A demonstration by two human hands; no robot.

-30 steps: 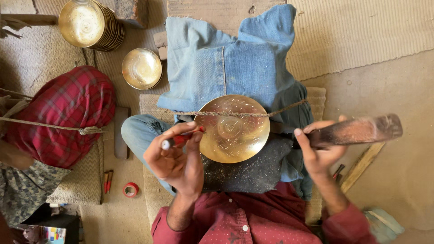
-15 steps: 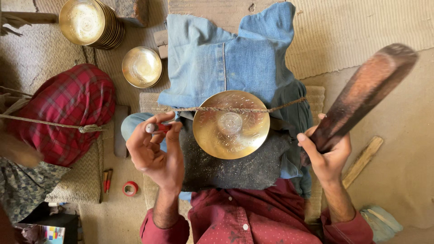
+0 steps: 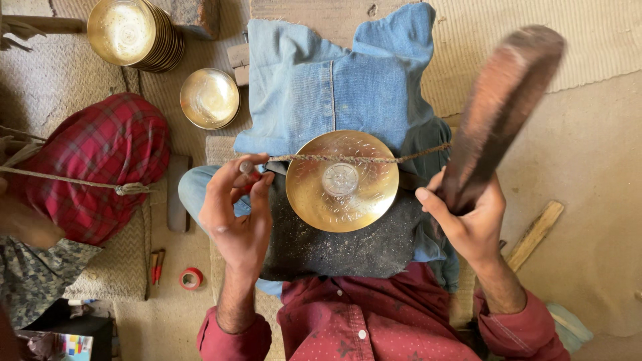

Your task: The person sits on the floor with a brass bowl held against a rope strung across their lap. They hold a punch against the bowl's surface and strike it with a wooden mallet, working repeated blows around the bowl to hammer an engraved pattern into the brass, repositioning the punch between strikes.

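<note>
A round brass plate (image 3: 342,180) with engraved patterns lies on a dark pad (image 3: 338,247) across my lap, held down by a cord (image 3: 408,158) stretched over it. My left hand (image 3: 235,210) is just left of the plate, its fingers closed on a small metal punch (image 3: 247,166) with a red grip. My right hand (image 3: 468,217) grips a long, dark wooden mallet (image 3: 498,113), raised up and to the right of the plate. Blue denim cloth (image 3: 334,80) lies beyond the plate.
A stack of brass plates (image 3: 130,33) and a single brass bowl (image 3: 209,98) sit at the upper left. A red plaid bundle (image 3: 100,160) tied with rope lies left. A red tape roll (image 3: 191,278) and a wooden stick (image 3: 535,234) lie on the floor.
My right hand has swung the mallet up from level beside the plate to a raised, upright tilt. My left hand has drawn the punch off the plate to its left edge.
</note>
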